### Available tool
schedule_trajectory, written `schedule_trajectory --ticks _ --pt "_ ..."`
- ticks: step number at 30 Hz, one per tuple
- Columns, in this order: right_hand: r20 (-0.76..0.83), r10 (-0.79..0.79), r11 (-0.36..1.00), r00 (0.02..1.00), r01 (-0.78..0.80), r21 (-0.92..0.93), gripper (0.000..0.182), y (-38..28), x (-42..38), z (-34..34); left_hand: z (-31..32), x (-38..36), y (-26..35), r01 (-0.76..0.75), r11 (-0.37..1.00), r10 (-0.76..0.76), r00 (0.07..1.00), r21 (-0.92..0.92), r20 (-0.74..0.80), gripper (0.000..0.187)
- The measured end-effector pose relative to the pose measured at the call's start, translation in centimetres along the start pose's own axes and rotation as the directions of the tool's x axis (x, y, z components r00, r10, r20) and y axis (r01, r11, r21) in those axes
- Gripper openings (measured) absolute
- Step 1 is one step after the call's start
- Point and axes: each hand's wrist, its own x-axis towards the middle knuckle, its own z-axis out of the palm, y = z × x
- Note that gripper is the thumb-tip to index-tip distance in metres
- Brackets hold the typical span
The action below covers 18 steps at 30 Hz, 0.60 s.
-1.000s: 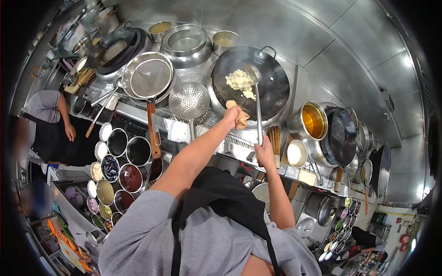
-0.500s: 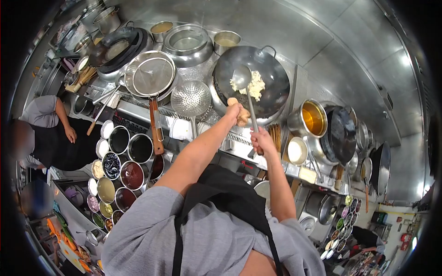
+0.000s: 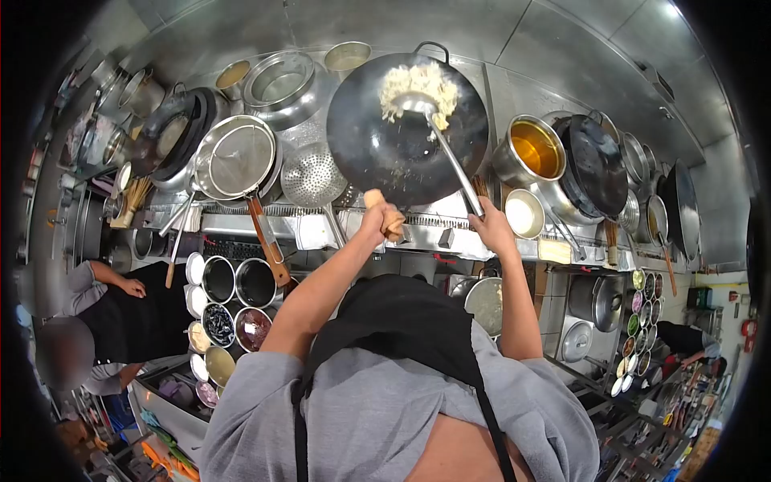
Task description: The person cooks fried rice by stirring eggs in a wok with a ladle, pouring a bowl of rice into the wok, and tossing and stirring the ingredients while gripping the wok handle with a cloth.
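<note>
Wok (image 3: 385, 136) is sitting tilted up on the burner, pale rice (image 3: 418, 83) heaped at its far wall. Ladle (image 3: 438, 132) bowl is resting in the rice. Right hand (image 3: 491, 229) is clenched around the ladle's long handle. Left hand (image 3: 377, 217) is grasping the wok's near handle through a folded tan cloth (image 3: 391, 221). Strainer (image 3: 237, 157) and skimmer (image 3: 312, 173) are lying left of the wok; pot of amber oil (image 3: 534, 149) is standing right. No legible writing or labels anywhere.
</note>
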Motion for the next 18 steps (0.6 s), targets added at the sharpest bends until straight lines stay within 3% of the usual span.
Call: schedule_trajectory --ticks 2,3,5,6,7,9,11,12,13,18 --pt "-0.005 -0.104 0.988 0.995 0.104 0.116 0.045 -0.2 -1.5 -2.8 2.4 -4.0 -0.8 0.141 0.988 -0.15 0.964 -0.055 -0.219 0.011" --pt "-0.011 -0.154 0.974 0.988 0.154 0.168 0.044 -0.2 -2.4 -4.8 2.9 -4.4 -0.3 0.218 0.97 -0.223 0.974 -0.107 -0.037 0.011" --pt "0.238 0.064 0.972 0.969 -0.114 0.205 0.042 -2.0 -4.9 -11.3 2.6 -4.6 0.3 0.402 0.899 -0.334 0.885 -0.172 0.324 0.014" --pt "0.322 0.074 0.927 0.944 -0.184 0.327 0.04 -1.8 -5.9 -13.4 7.6 -9.2 3.1 0.366 0.926 -0.324 0.898 -0.098 0.297 0.016" --pt "0.411 0.159 0.92 0.898 -0.286 0.269 0.037 -2.9 -6.5 -15.7 11.5 -9.2 4.1 0.216 0.973 -0.221 0.973 -0.076 -0.066 0.017" --pt "0.463 0.222 0.899 0.858 -0.364 0.243 0.036 -2.4 -5.7 -16.2 11.6 -5.8 6.1 0.297 0.951 -0.281 0.947 -0.085 0.156 0.017" --pt "0.387 0.083 0.99 0.918 -0.121 0.074 0.035 -0.3 -2.2 -12.7 11.0 -3.9 5.6 0.094 0.995 -0.091 0.994 -0.044 0.058 0.016" --pt "0.346 0.011 0.991 0.938 -0.058 0.124 0.038 1.2 0.0 -10.1 10.1 -2.6 4.8 -0.001 1.0 0.001 1.0 -0.016 0.011 0.016" --pt "0.285 -0.026 0.978 0.958 -0.034 0.205 0.038 2.8 2.0 -7.5 7.3 -0.6 3.8 -0.05 0.994 0.042 0.996 0.1 0.078 0.013" --pt "0.161 -0.037 0.833 0.986 -0.059 0.55 0.042 1.7 1.5 -7.2 -0.9 2.6 0.1 0.163 0.986 -0.154 0.974 -0.039 0.164 0.014"
